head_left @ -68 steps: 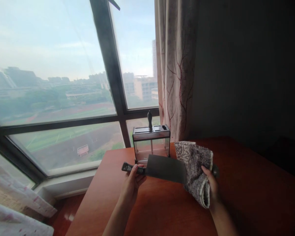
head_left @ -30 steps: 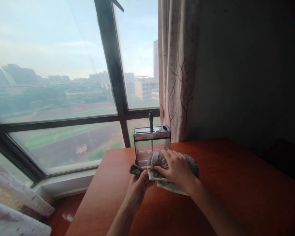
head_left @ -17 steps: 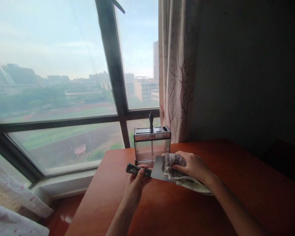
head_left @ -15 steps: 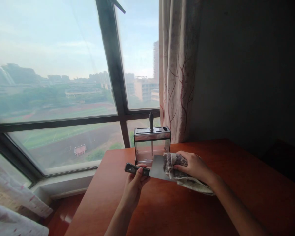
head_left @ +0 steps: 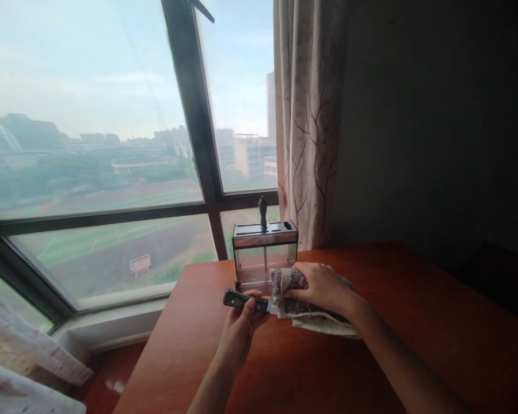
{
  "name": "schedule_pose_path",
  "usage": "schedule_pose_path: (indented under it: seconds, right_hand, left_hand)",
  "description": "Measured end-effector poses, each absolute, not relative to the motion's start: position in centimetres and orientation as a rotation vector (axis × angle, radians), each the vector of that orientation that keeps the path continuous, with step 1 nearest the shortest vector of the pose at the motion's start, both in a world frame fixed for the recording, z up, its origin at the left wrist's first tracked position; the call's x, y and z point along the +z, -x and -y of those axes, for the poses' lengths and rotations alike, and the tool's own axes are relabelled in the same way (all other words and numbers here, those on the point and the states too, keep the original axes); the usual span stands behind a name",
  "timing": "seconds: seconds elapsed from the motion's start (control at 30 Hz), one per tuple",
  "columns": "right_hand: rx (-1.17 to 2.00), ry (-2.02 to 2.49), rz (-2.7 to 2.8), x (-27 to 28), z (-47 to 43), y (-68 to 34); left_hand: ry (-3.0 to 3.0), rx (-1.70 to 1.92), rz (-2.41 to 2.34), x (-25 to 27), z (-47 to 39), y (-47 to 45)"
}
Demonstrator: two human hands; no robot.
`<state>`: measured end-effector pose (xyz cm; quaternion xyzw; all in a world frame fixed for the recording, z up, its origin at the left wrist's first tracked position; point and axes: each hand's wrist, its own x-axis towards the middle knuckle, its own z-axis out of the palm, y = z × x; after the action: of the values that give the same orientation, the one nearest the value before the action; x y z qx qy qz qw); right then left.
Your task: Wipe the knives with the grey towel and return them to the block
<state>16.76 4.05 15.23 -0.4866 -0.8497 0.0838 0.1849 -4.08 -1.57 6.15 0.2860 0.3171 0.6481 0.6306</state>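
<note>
My left hand [head_left: 244, 322] is closed around the black riveted handle of a cleaver [head_left: 242, 300], which points left to right above the table. Only a sliver of its blade shows by the handle; the cloth hides the rest. My right hand [head_left: 323, 287] grips a bunched grey-and-white cloth [head_left: 285, 293], folded over the blade close to my left fingers. Just behind both hands stands a clear-sided knife block [head_left: 265, 236] with a dark slotted top. A tool with a dark rounded handle [head_left: 263, 213] stands upright in one of its slots.
The reddish-brown wooden table [head_left: 190, 356] spreads beneath my hands. Beyond its far edge are a large window with a dark frame [head_left: 216, 204] and a pale curtain with branch patterns [head_left: 308, 132]. A white curtain [head_left: 21, 368] hangs at lower left. The right side is dark wall.
My right hand has slid the cloth leftward along the blade toward the handle, covering the steel that showed before. My left hand keeps its hold and has shifted slightly right.
</note>
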Motion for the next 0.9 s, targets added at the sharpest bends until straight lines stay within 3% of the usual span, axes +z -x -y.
schedule_pose_path:
  seconds: [0.57,0.9]
  right_hand:
    - [0.328,1.451,2.417,14.5,-4.6,-21.1]
    - [0.346,1.343,2.523,15.1,-4.4,-17.1]
  left_hand:
    - [-0.614,1.489,-0.686,5.7,1.0,5.4]
    - [-0.694,1.425,-0.744,5.7,1.4,4.2]
